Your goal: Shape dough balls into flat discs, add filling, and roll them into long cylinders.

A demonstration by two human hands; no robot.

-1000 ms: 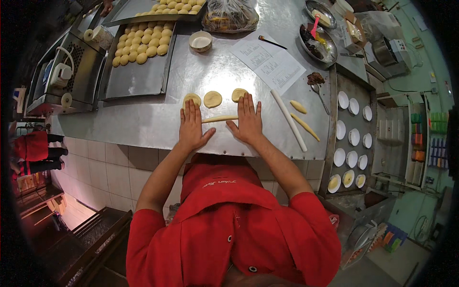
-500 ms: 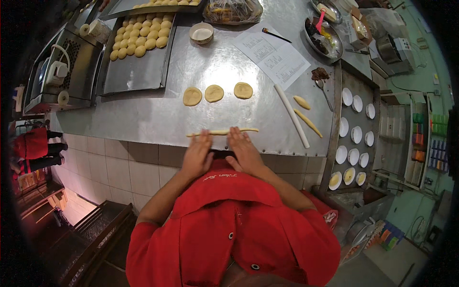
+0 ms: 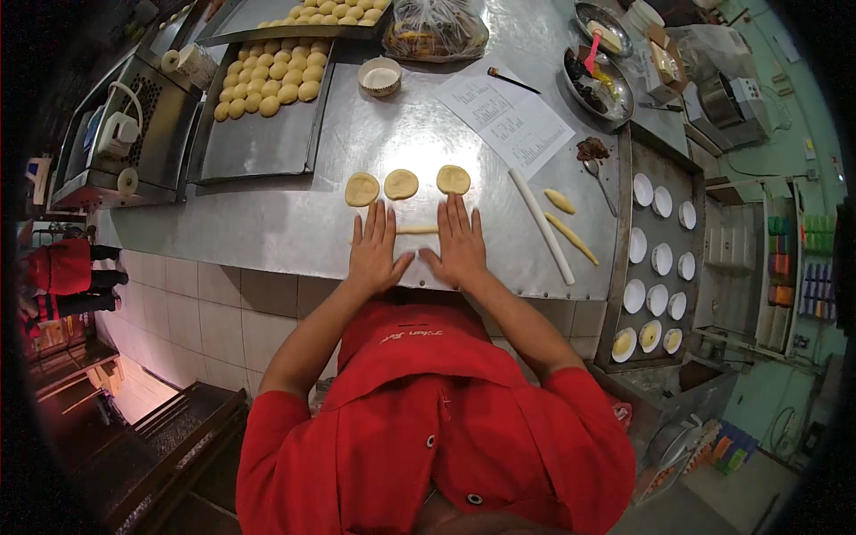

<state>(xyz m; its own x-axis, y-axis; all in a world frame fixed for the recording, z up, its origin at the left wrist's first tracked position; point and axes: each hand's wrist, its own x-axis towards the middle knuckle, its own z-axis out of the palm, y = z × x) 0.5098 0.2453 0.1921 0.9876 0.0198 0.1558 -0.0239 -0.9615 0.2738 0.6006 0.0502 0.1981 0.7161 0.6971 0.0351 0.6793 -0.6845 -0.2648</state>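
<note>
My left hand [image 3: 374,250] and my right hand [image 3: 457,241] lie flat, fingers spread, on the steel worktop [image 3: 267,223], both pressing on a thin rope of pale dough [image 3: 417,230] that shows between them. Just beyond my fingertips sit three flattened dough discs [image 3: 401,184] in a row. To the right of my right hand lie a long white rolling stick [image 3: 541,225] and two short dough ropes [image 3: 571,236]. I wear a red jacket.
A tray [image 3: 267,143] with several dough balls stands at the back left. A paper sheet [image 3: 505,116], small white cup [image 3: 379,77] and bagged item [image 3: 434,31] lie behind. A tray [image 3: 624,267] of white paper cups, some filled, stands at the right.
My hands have pushed forward from the near edge of the worktop, rolling the dough rope away from me toward the three discs.
</note>
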